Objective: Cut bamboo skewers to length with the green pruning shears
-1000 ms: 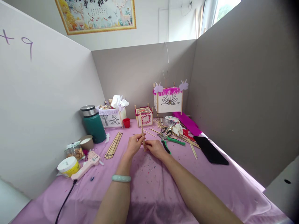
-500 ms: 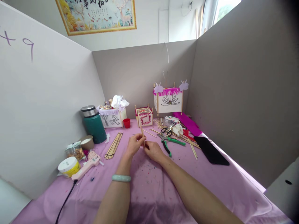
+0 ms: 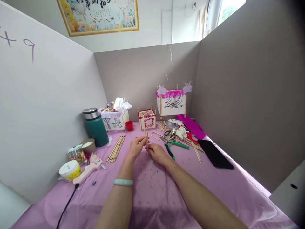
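Observation:
My left hand (image 3: pixel 137 147) is closed on thin wooden sticks (image 3: pixel 147 140), pinching them near the upper part. Lower down, my right hand (image 3: pixel 156 153) pinches the same sticks at their bottom end. They stand nearly upright side by side, one reaching higher than the other. Just right of my right hand lie green-handled pliers (image 3: pixel 169 152) with jaws apart. To the left of my hands is a row of sticks with dark bands (image 3: pixel 116 149), flat on the purple cloth (image 3: pixel 152 197).
A pink glue gun (image 3: pixel 89 170), a tub (image 3: pixel 71 170) and a green bottle (image 3: pixel 96 128) stand at left. Behind are paper lanterns (image 3: pixel 172 105) and a red cup (image 3: pixel 129 126). Scissors (image 3: pixel 170 134), loose sticks and a black phone-like slab (image 3: pixel 215 154) lie at right.
The sticks between my fingers have turned slightly, and two now show side by side where they overlapped before. My right hand has shifted a little to the right.

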### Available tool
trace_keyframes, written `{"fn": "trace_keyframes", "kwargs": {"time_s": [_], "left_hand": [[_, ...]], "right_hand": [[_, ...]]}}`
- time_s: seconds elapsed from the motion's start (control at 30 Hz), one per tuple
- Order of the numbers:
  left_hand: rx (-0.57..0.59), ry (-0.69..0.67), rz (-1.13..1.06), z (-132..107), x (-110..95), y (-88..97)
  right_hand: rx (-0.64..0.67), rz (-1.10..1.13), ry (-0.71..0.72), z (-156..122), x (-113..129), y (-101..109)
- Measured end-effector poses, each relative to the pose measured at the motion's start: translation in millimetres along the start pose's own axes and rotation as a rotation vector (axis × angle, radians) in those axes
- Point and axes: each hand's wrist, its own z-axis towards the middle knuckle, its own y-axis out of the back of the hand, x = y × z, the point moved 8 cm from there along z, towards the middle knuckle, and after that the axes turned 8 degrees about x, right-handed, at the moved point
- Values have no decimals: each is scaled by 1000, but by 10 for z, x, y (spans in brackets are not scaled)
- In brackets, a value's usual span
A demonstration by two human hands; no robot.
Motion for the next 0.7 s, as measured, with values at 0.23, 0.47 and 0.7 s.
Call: {"fn": "trace_keyframes", "kwargs": {"time_s": [0.23, 0.47, 0.7], "left_hand": [[-26, 26, -193, -21, -25, 2], [-51, 73, -251, -36, -13, 34], [-78, 67, -242, -43, -30, 42]], "right_hand": [[26, -49, -6, -6, -5, -17], [34, -89, 20, -7, 10, -8], [40, -86, 17, 6, 6, -17]]}}
